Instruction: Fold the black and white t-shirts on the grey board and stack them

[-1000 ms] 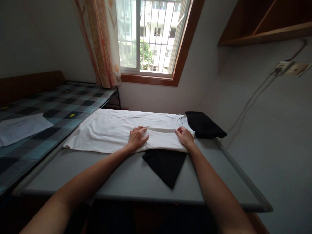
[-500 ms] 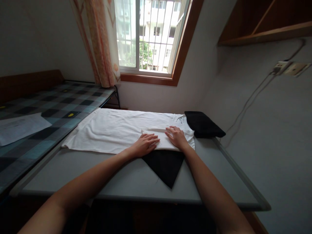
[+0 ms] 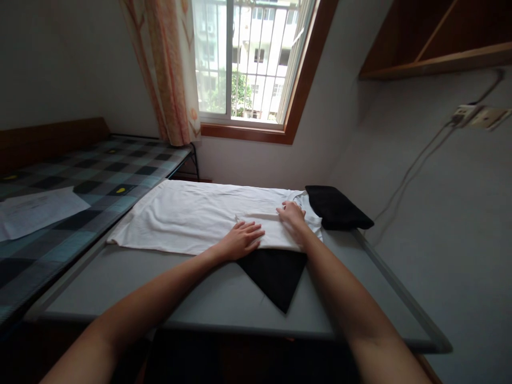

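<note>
A white T-shirt [image 3: 192, 213] with black sleeves lies spread sideways on the grey tabletop, its collar at the right. The near black sleeve [image 3: 276, 274] points toward me as a triangle, below a folded-over strip of white cloth. Flat on the near edge of that strip rests my left hand [image 3: 242, 240], open with fingers stretched out. My right hand [image 3: 293, 216] is over the shirt near the collar, its fingers bent and slightly apart, with nothing visible in them. The far black sleeve [image 3: 338, 207] sticks out to the right, past the collar.
To the left, a bed with a checked cover [image 3: 136, 170] adjoins the table [image 3: 192, 298] and carries paper sheets [image 3: 44, 210]. A curtain [image 3: 172, 74] hangs beside the barred window [image 3: 260, 64]. At the right, a cable [image 3: 416, 165] runs down the wall from a socket [image 3: 466, 113].
My right hand has gone from lying flat with spread fingers to a bent-finger pose, slightly nearer the collar. My left hand stays on the shirt. The view has shifted slightly.
</note>
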Demonstrator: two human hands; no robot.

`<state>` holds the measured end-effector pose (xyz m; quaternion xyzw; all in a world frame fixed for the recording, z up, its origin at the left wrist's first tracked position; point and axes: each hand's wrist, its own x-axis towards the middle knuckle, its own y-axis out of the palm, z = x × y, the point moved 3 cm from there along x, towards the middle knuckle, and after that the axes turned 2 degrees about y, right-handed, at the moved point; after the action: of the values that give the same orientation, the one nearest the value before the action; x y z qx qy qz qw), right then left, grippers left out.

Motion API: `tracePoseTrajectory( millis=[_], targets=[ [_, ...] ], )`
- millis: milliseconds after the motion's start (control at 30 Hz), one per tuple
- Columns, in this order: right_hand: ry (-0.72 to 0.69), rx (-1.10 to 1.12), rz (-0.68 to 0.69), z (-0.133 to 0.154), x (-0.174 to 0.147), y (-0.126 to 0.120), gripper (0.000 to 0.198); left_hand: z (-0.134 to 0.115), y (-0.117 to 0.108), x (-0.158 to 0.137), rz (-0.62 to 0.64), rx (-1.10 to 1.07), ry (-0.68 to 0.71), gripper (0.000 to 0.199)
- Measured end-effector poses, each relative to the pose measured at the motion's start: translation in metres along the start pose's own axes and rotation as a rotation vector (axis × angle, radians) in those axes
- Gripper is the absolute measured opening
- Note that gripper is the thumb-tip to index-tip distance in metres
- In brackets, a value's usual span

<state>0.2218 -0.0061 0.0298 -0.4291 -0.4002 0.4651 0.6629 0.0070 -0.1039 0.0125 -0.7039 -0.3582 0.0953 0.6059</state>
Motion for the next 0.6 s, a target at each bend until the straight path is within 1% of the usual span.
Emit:
tracePoseTrajectory(
  millis=[100, 167, 267, 400, 433, 500, 600],
  targets=[
    [-0.016, -0.004, 0.078, 0.007, 0.017, 0.006, 0.026, 0.0, 0.0, 0.0, 0.005, 0.006, 0.005, 0.042],
    [-0.024, 0.009, 0.077, 0.011, 0.021, 0.008, 0.023, 0.001, 0.001, 0.0, 0.007, 0.014, 0.009, 0.042],
    [-0.048, 0.006, -0.017, 0.014, 0.016, 0.009, 0.027, 0.002, 0.003, 0.0, -0.009, 0.031, 0.018, 0.042],
    [-0.139, 0.044, -0.136, 0.019, -0.007, 0.005, 0.037, 0.001, 0.004, -0.001, -0.025, 0.045, 0.026, 0.042],
    [-0.18, 0.068, -0.146, 0.021, -0.015, 0.004, 0.039, 0.001, 0.003, -0.002, -0.027, 0.05, 0.026, 0.042],
    [-0.32, 0.118, -0.112, 0.026, -0.035, 0.003, 0.041, -0.001, 0.003, -0.002, -0.03, 0.069, 0.027, 0.042],
    [-0.571, 0.11, 0.019, 0.031, -0.069, 0.007, 0.046, -0.002, 0.002, -0.001, -0.039, 0.094, 0.036, 0.042]
  ],
)
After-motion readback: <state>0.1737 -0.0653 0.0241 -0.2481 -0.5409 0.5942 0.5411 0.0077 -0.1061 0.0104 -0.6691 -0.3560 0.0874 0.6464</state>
